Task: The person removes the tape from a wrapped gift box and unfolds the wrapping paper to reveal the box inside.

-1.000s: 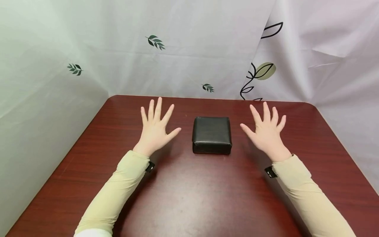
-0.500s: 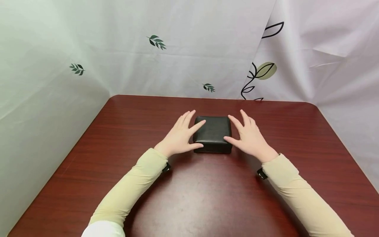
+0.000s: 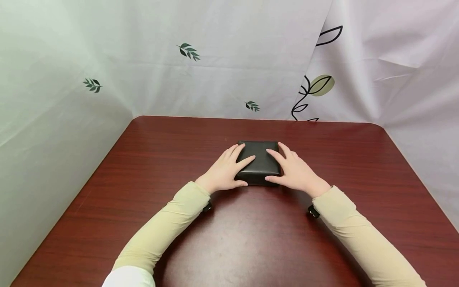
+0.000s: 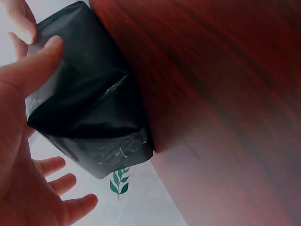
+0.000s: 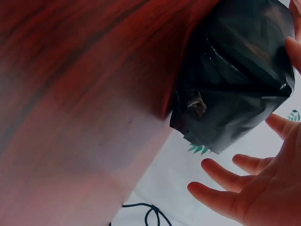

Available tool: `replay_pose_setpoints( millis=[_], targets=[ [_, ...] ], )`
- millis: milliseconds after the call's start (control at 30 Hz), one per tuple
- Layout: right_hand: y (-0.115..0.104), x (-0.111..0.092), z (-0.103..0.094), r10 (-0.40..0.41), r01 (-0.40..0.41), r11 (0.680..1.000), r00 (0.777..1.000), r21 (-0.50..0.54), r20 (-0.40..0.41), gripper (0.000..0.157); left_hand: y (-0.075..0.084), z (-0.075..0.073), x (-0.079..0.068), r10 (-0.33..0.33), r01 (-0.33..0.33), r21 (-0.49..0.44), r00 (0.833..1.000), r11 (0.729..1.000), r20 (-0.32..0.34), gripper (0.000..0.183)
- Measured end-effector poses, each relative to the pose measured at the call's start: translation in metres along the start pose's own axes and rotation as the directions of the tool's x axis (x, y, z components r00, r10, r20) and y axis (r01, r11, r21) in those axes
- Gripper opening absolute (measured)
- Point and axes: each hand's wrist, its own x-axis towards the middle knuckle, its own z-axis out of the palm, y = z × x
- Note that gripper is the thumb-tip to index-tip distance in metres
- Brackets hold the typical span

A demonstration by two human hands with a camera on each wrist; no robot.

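A square, flat box point(image 3: 259, 156) with a black, leathery-looking covering lies on the table between the two hands. My left hand point(image 3: 223, 170) is at its left side, fingers spread and fairly straight, one finger reaching over the top and the thumb by the front. At the right side, my right hand point(image 3: 297, 172) mirrors this. Creased, folded end flaps of the box point(image 4: 89, 99) show in the left wrist view, with several fingers standing apart from it. Similar folds on the box point(image 5: 235, 80) appear in the right wrist view. Whether the fingers press on it is hard to tell.
The reddish-brown wooden table point(image 3: 233, 239) has rounded far corners. White curtain point(image 3: 150, 75) with printed leaves surrounds it at the back and both sides. A small dark device point(image 3: 313, 211) sits under the right wrist, and another dark device point(image 3: 207, 206) under the left.
Both hands have come inward from wide apart, spread on either side, to the box's two sides, and slightly toward the person. The box has stayed in place.
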Motion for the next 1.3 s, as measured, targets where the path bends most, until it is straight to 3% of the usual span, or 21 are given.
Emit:
replay_pose_setpoints(
  millis=[167,400,600,867,1300],
  targets=[
    [-0.002,0.001,0.003,-0.023,0.024,1.000,0.999,-0.019,0.024,0.083,0.002,-0.001,-0.001,-0.010,0.010,-0.020,0.999,1.000,0.032,0.078],
    [-0.005,0.002,0.004,-0.006,0.004,0.999,0.998,0.038,0.057,0.081,0.004,0.002,-0.001,-0.018,0.019,-0.018,0.999,1.000,0.050,0.077],
    [-0.006,0.005,0.006,-0.008,0.002,0.995,0.999,0.104,0.054,0.078,0.006,0.004,0.001,-0.026,0.028,-0.042,0.998,0.999,0.049,0.075],
    [-0.010,0.007,0.006,0.031,-0.038,0.985,0.998,0.165,0.047,0.076,0.012,-0.002,0.002,-0.039,0.048,-0.142,0.997,0.989,0.067,0.072],
    [-0.015,0.005,0.005,0.074,-0.072,0.974,0.997,0.215,-0.003,0.075,0.011,-0.001,-0.002,-0.009,0.024,-0.224,0.998,0.974,0.066,0.079]
  ],
)
